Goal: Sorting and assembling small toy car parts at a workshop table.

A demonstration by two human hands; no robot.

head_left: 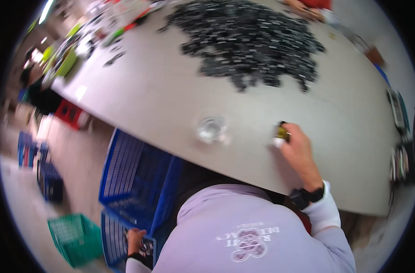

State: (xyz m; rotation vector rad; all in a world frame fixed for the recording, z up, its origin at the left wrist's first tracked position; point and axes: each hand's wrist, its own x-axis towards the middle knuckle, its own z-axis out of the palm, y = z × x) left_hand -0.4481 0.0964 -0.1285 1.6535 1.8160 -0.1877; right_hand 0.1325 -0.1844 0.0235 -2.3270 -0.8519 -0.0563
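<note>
A: Clock centre's the clear round dish (211,128) on the desk (162,104). Right hand (301,148)?

B: Three o'clock, over the desk. Grip's clenched round a small yellow-and-dark item (282,132), white bit at its near end. Blurred, can't tell what it is.

A: Touching the desk?

B: Can't tell. Item's at the fingertips, on the dish side of the hand, well apart from the dish.

A: Wrist?

B: Dark watch (305,199), pale sleeve below.

A: Left hand (135,237)?

B: Seven o'clock, low, off the desk, at the smaller blue basket (108,241). Small mixed dark and light pieces (147,245) right by it. Whether the grip's grasping any or released, can't tell; too small.

A: Other baskets?

B: Bigger blue basket (118,177) at eight o'clock, beside the desk edge, some bits at its bottom. Green basket (75,236) between seven and eight, just beside the smaller blue one.

A: Far side of the desk?

B: Wide heap of dark pieces (248,43) toward one o'clock. Past it, also one, a co-worker's hands (303,9), red clothing behind. Lime-green bin (67,63) at ten, near the desk's left edge.

A: Nine?

B: Red stool (68,113), person in dark clothing (41,96) next to it.
</note>
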